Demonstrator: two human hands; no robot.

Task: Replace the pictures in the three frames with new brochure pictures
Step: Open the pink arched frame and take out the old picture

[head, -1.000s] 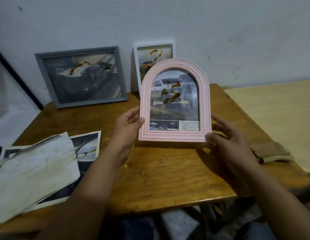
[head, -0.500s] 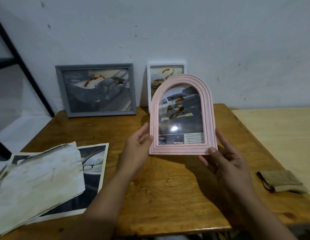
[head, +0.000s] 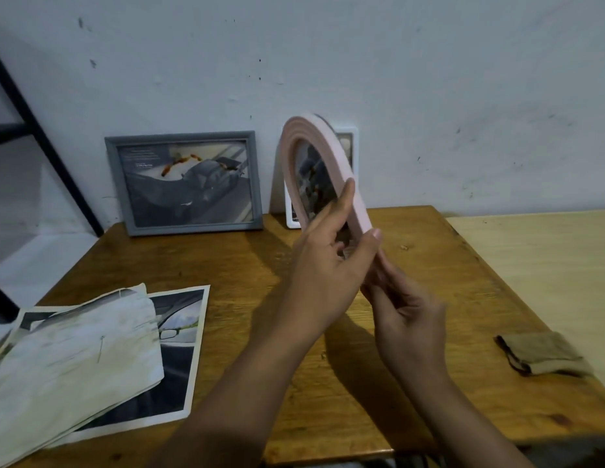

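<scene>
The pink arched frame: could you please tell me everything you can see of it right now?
The pink arched frame looks like moulded plastic, with a stepped rim, a rounded top and a straight base. It holds a picture of vehicles with orange marks on it. It is held upright above the wooden table, turned nearly edge-on to the camera. The left hand grips its lower part, fingers across the front; the right hand holds its bottom edge. It partly hides the white frame behind.

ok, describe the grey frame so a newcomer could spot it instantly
Start at the brown wooden table and look to its back edge, where it meets the white wall. The grey rectangular picture frame leans there, left of the white frame. It is the only landscape frame, and no hand touches it.
</scene>
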